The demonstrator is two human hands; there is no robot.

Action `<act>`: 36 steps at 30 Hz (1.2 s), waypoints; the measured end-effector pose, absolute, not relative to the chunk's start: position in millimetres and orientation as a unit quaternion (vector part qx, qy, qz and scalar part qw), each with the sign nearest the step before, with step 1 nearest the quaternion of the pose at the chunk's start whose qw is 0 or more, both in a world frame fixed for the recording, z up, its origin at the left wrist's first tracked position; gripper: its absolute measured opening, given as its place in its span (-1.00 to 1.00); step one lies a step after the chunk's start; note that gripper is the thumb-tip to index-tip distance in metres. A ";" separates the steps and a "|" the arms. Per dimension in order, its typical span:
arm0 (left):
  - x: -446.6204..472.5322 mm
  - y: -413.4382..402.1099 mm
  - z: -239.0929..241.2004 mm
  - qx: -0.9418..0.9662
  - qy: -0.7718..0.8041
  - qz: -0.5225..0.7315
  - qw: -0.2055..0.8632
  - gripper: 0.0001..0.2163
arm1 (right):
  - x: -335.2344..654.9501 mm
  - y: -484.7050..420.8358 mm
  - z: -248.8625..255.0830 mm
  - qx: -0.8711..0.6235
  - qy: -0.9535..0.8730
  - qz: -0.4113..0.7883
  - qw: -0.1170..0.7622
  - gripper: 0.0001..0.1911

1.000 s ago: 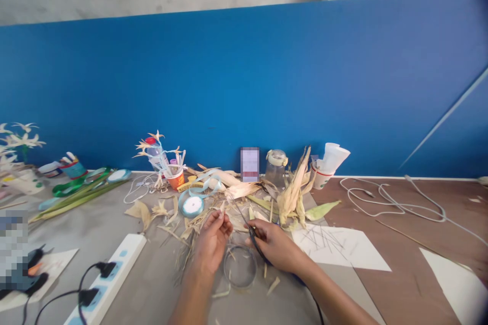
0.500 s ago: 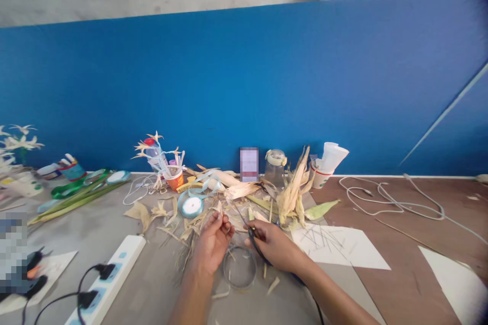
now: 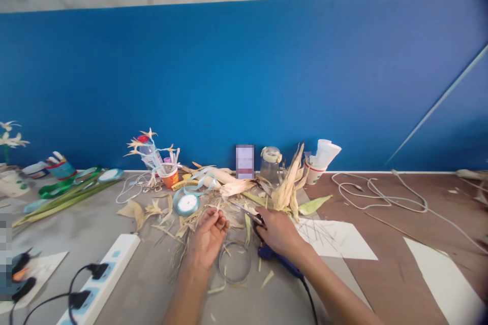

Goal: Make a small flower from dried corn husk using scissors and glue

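Note:
My left hand [image 3: 209, 233] is closed in a pinch, palm turned up, with a small pale piece of corn husk [image 3: 217, 208] at its fingertips. My right hand [image 3: 278, 231] grips scissors [image 3: 247, 212] with dark handles; their blades point left toward the left fingertips and stay apart from them. Under my right wrist lies a blue glue gun [image 3: 284, 263] with a black cord. Between my forearms a coil of grey wire [image 3: 235, 263] rests on the table. Dried husk scraps lie behind both hands, beside a roll of light blue ribbon [image 3: 187, 203].
A white power strip [image 3: 109, 277] lies at the left front. Standing at the back are an orange cup [image 3: 169, 179], a phone with a blurred screen [image 3: 244, 161], a clear jar [image 3: 271, 165] and upright husks [image 3: 287, 188]. Thin wires lie on white paper [image 3: 353, 241] at right.
My right hand has drawn the scissors slightly away from my left fingertips. The glue gun under the right wrist now shows more. The whole view has shifted a little.

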State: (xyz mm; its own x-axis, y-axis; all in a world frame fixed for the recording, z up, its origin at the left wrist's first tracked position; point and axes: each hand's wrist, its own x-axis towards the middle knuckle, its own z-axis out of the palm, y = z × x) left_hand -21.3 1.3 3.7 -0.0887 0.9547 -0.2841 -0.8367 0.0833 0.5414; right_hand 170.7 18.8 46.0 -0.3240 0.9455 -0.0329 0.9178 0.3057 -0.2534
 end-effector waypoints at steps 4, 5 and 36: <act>-20.6 0.8 2.4 0.097 0.299 0.670 0.673 -0.85 | 171.8 24.2 48.1 -0.585 -0.806 0.075 0.047 -0.68; -20.3 0.8 1.9 0.092 0.300 0.670 0.673 -0.85 | 171.6 26.2 48.2 -0.589 -0.804 0.066 0.046 -0.69; -9.8 -2.4 7.7 0.178 0.330 0.655 0.656 -0.82 | 128.5 75.1 33.3 -0.525 -0.849 0.039 -0.036 -0.71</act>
